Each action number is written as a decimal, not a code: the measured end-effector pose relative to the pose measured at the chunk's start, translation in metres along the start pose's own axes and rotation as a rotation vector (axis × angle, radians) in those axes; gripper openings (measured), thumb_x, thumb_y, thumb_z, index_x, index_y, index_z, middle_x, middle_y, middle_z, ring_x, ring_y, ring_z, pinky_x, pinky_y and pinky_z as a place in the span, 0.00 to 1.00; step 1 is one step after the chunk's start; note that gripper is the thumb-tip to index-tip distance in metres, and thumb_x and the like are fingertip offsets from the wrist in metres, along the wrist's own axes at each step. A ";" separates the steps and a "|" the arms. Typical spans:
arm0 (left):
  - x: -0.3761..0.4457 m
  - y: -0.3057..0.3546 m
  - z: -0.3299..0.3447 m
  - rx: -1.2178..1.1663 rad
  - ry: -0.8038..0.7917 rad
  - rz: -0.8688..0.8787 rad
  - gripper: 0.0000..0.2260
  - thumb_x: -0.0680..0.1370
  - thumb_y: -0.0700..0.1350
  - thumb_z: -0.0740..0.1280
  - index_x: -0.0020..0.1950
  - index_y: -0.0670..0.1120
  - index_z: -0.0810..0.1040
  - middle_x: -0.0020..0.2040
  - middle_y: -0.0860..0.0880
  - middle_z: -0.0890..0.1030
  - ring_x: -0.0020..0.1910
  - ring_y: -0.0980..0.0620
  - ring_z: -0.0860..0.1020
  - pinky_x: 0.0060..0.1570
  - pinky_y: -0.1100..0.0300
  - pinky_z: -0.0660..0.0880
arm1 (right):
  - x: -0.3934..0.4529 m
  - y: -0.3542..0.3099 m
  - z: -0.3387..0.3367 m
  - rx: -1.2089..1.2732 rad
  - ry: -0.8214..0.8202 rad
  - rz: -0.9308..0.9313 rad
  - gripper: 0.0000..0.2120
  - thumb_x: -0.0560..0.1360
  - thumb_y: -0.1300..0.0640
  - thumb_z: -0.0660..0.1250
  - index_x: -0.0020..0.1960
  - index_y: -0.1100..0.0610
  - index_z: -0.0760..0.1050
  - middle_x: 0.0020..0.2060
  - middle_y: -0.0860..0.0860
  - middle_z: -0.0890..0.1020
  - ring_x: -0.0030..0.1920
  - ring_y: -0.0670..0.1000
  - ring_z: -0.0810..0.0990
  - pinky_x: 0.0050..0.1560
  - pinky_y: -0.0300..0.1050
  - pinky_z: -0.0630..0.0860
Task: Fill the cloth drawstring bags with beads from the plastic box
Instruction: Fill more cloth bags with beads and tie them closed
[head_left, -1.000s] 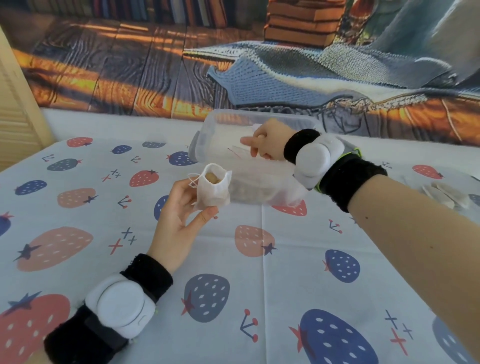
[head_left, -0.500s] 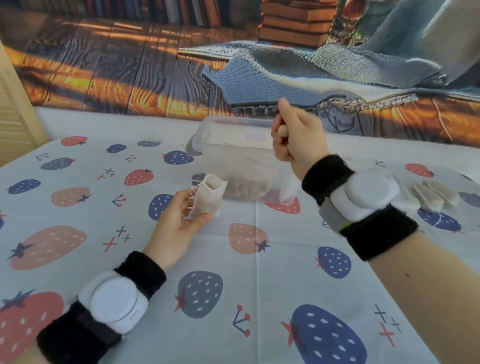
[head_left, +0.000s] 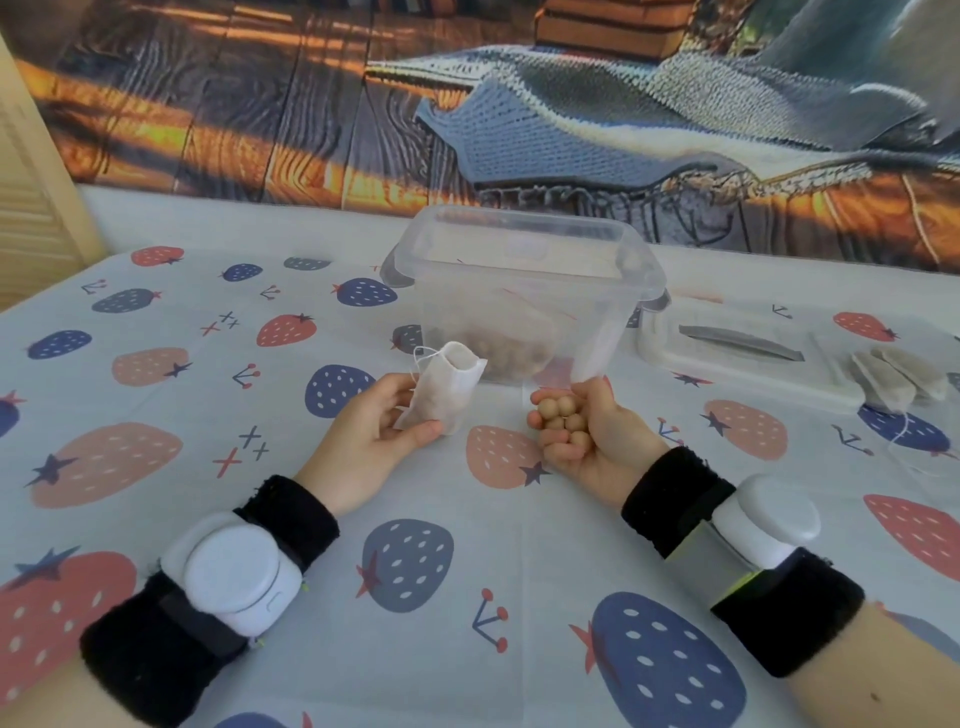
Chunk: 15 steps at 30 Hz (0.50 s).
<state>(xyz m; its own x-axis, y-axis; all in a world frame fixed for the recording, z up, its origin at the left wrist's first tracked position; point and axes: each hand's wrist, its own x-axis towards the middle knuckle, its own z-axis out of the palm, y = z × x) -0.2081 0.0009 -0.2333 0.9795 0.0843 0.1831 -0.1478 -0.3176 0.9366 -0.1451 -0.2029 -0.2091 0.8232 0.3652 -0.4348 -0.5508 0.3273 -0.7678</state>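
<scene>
— How are the hands placed?

— Both forearms come in from the near edge, each with a black band and a white device at the wrist. The left hand (head_left: 374, 431) is palm up, thumb and fingers pinching a small white cloth bag (head_left: 441, 392) by its lower part, with the mouth open and tilted up and away. The right hand (head_left: 587, 431) is just beside it, palm turned up, fingers curled round a clutch of tan beads (head_left: 558, 421). The two hands stay a little apart.

— Anything hard to make out?

— How many beads lie deeper in the right palm is hidden by the fingers. Whether the bag holds any I cannot tell.

— And beyond the hands?

— Just past the fingertips stands the clear plastic box (head_left: 524, 291), lid off, with more beads (head_left: 498, 353) dim through its wall. Right of the right hand, farther off, lies a white lid (head_left: 743, 358), with some flat bags (head_left: 898, 379) on its far end. All rests on a strawberry-print tablecloth (head_left: 467, 597).
</scene>
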 end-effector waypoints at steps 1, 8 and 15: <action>0.000 0.000 0.000 -0.006 -0.005 -0.003 0.17 0.74 0.37 0.69 0.61 0.48 0.72 0.56 0.49 0.80 0.52 0.58 0.80 0.51 0.70 0.74 | 0.001 0.001 0.000 0.018 -0.019 -0.005 0.15 0.79 0.59 0.50 0.39 0.63 0.71 0.26 0.54 0.73 0.19 0.45 0.62 0.16 0.32 0.58; -0.002 0.004 0.001 -0.028 -0.017 -0.010 0.18 0.73 0.37 0.70 0.59 0.50 0.72 0.54 0.46 0.80 0.50 0.56 0.80 0.51 0.68 0.74 | -0.001 0.006 -0.004 -0.105 -0.217 -0.023 0.13 0.80 0.57 0.56 0.39 0.60 0.71 0.30 0.51 0.73 0.22 0.42 0.62 0.17 0.30 0.58; -0.002 0.005 0.001 -0.038 -0.061 -0.019 0.21 0.70 0.36 0.72 0.59 0.51 0.72 0.52 0.46 0.81 0.48 0.55 0.82 0.52 0.65 0.75 | -0.004 0.010 0.000 -0.259 -0.053 -0.424 0.16 0.81 0.53 0.54 0.38 0.58 0.69 0.29 0.50 0.66 0.22 0.43 0.60 0.19 0.33 0.58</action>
<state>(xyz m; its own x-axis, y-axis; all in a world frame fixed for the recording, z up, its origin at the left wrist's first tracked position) -0.2109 -0.0018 -0.2290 0.9885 0.0319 0.1478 -0.1331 -0.2799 0.9508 -0.1542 -0.2016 -0.2150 0.9555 0.2923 -0.0394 -0.1108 0.2320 -0.9664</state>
